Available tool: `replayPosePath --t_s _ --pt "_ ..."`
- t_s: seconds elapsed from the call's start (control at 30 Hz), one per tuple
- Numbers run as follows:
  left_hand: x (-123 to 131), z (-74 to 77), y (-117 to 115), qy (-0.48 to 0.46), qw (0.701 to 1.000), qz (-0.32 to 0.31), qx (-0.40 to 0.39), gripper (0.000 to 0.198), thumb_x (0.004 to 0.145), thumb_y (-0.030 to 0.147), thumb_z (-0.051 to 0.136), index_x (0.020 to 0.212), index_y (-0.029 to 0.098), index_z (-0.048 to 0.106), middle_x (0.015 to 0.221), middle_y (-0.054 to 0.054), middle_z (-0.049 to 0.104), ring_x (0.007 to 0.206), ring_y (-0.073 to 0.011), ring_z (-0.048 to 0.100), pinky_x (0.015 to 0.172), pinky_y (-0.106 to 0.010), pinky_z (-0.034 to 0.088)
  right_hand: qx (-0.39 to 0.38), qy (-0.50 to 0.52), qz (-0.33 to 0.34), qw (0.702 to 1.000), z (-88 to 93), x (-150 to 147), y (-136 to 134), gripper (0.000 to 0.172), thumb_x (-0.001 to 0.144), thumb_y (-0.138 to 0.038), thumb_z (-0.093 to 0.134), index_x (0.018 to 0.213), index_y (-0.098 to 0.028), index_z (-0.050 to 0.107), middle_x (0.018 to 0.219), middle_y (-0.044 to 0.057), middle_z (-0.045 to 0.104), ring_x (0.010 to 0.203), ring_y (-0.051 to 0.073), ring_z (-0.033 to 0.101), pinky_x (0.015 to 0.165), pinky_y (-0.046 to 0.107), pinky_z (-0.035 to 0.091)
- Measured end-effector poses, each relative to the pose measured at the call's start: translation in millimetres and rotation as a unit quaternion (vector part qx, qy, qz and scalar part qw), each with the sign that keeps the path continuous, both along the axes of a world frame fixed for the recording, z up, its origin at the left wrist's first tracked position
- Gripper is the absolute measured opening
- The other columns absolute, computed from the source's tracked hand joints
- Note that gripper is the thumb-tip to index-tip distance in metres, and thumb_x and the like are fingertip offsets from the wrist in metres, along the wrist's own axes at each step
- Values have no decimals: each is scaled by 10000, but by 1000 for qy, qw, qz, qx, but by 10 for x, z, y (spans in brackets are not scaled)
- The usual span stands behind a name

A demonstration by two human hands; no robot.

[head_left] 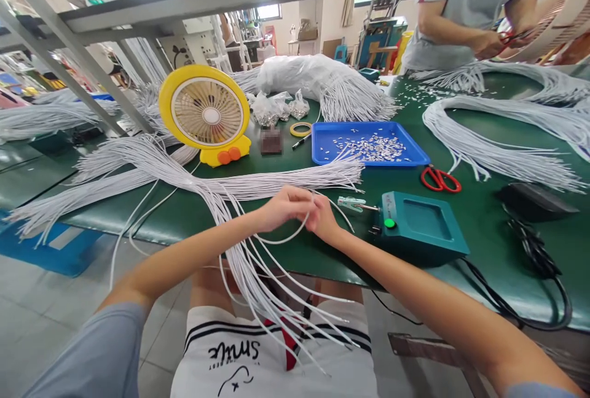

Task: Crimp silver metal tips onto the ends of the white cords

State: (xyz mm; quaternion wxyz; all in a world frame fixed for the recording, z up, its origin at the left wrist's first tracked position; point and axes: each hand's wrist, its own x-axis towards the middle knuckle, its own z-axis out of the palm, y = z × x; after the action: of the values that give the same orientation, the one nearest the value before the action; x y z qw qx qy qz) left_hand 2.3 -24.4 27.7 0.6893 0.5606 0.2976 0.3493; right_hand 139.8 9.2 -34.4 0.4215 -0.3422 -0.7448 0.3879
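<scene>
My left hand and my right hand meet above the near edge of the green table. Both are closed, with fingertips pinched together around a thin white cable that loops down below them. Anything small between the fingertips is hidden. Behind my hands lies a long bundle of white cables, and part of it hangs over the table edge onto my lap. Just right of my right hand stands a teal machine with a green button and a pale green clip on its shaft.
A blue tray holds many small metal pieces. Red-handled scissors, a tape roll and a yellow fan stand around. A black adapter with cord lies right. Across the table, a person handles red-handled scissors.
</scene>
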Motion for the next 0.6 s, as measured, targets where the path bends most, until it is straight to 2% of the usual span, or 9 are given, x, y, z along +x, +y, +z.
replayPosePath --t_s 0.03,0.1,0.2,0.33,0.47,0.6 --pt "-36 -43 128 -30 998 49 -5 360 710 385 814 852 72 708 689 -70 683 590 -148 665 589 -250 562 -10 26 -31 999 4 6 20 269 856 -285 466 799 -128 677 642 7 599 604 118 495 592 246 402" --pt "-93 -136 312 -69 992 106 -11 349 691 363 833 841 75 703 666 -46 665 588 -125 649 629 -256 577 -24 69 -91 993 21 21 53 308 884 -309 429 894 -126 677 707 25 627 617 120 510 596 255 430" --pt "-147 -285 418 -92 986 137 -24 330 718 352 819 893 97 701 658 2 626 572 -86 621 638 -238 581 -46 104 -140 984 54 43 89 309 888 -342 472 1024 -138 661 785 40 648 629 117 522 589 257 449" --pt "-177 -389 420 -90 986 134 -46 372 677 360 848 893 89 710 752 -22 648 618 -111 658 648 -269 599 -70 135 -134 979 77 41 111 288 844 -366 607 1047 -174 672 850 32 642 683 113 542 574 236 450" --pt "-184 -372 418 -72 987 133 -45 367 677 389 845 817 85 696 692 -6 626 583 -105 650 615 -258 596 -73 161 -116 977 85 38 120 248 832 -357 647 1016 -195 681 906 28 622 760 113 563 558 210 456" --pt "-194 -346 402 -47 990 116 -60 380 659 378 858 835 88 687 667 -13 647 546 -117 655 552 -239 580 -107 195 -89 971 125 56 115 259 795 -303 685 1031 -200 661 894 16 645 743 106 592 550 211 479"
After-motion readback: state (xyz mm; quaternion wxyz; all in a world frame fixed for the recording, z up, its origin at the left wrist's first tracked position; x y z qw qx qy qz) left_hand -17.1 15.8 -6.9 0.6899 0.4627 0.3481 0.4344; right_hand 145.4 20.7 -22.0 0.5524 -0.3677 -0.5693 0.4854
